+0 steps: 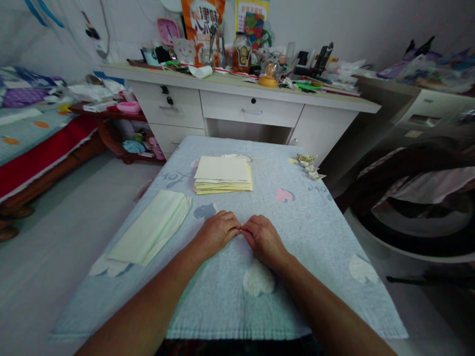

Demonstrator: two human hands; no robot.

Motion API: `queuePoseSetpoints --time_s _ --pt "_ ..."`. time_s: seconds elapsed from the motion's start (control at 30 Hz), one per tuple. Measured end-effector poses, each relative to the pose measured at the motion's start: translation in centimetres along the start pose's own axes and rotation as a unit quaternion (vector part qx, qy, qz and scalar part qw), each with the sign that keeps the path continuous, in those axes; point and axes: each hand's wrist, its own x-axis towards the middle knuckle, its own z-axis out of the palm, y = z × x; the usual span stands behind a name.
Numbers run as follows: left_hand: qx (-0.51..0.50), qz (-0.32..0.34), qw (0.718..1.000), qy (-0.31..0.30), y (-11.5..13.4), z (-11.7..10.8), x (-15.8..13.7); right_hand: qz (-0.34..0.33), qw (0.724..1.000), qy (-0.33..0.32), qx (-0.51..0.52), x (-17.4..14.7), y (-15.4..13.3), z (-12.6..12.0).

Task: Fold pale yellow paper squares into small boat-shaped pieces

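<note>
- Head view, far left of the cloth-covered desk (319, 242): long, pale green folded paper (150, 227) lies aslant, apart from both of your hands.
- Left of centre, farther back: a stack of paper (222, 169), pale sheets above yellow ones, rests flat.
- Centre, left side: your left hand (221, 228) is closed, its thumb and fingertips pinched together.
- Centre: a small pale piece (241, 235), probably paper, sits between your fingertips, almost wholly hidden; its shape cannot be told.
- Centre, right side: your right hand (264, 238) is likewise pinched shut on the piece, its fingertips meeting the left's. The step appears to be fine two-handed folding or creasing; the next move likely calls for light, even pressure with both edges aligned.
- Far right, toward the back: small folded paper shapes (310, 168) with pointed ends stand grouped near the edge.
</note>
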Motion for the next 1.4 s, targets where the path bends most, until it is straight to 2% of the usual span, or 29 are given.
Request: queuePoseSetpoints --time_s 0.3,0.43,0.53,0.7,1.1,1.4 --pt "-0.026 0.000 1.000 -0.004 -0.2 -0.2 0.1 0.034 0.999 0.003 0.029 0.0 -0.3 0.0" --pt "-0.057 -0.023 0.998 -0.010 -0.1 -0.5 -0.1 0.040 0.998 0.004 0.038 0.0 -0.3 0.0" --pt "-0.069 -0.039 0.997 -0.011 0.0 -0.8 -0.2 0.032 0.998 0.004 0.049 0.0 -0.2 0.0" --pt "-0.070 -0.024 0.997 -0.014 0.2 -0.7 -0.4 0.013 0.998 0.001 0.065 -0.1 0.2 -0.2" --pt "-0.065 -0.030 0.997 -0.023 0.7 -0.9 -0.3 0.029 0.998 -0.034 0.040 0.0 0.2 -0.6" --pt "-0.033 -0.041 0.999 -0.006 0.7 -0.5 0.0 0.066 0.997 -0.047 -0.015 0.4 -0.4 -0.5"
